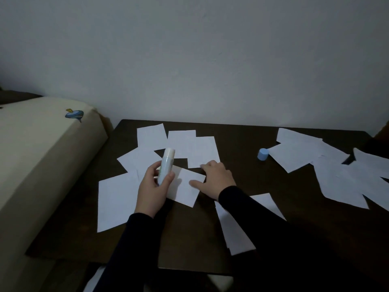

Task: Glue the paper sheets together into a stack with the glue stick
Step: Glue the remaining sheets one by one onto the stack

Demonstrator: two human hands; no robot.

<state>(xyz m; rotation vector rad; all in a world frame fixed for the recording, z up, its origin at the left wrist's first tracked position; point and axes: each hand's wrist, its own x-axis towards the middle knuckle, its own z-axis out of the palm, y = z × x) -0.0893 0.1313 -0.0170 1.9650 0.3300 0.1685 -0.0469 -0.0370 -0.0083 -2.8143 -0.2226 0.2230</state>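
While the left hand (152, 186) grips the glue stick (166, 165) upright, fingers and thumb curled round its lower body, the right hand (216, 179) lies flat with fingers spread on a paper sheet (185, 190) near the middle of the dark desk (242, 140). The stick's cap is off, its pale tip pointing up and away; the light is dim, so whether glue stands proud of the tube is hard to say. A blue cap (263, 154) stands on the desk to the right, just beside a loose spread of sheets (328, 165). More sheets (181, 144) lie overlapping behind the hands, one (115, 203) sits at the left, another (237, 228) partly under the right sleeve. A beige cushion (42, 154) borders the desk's left edge.
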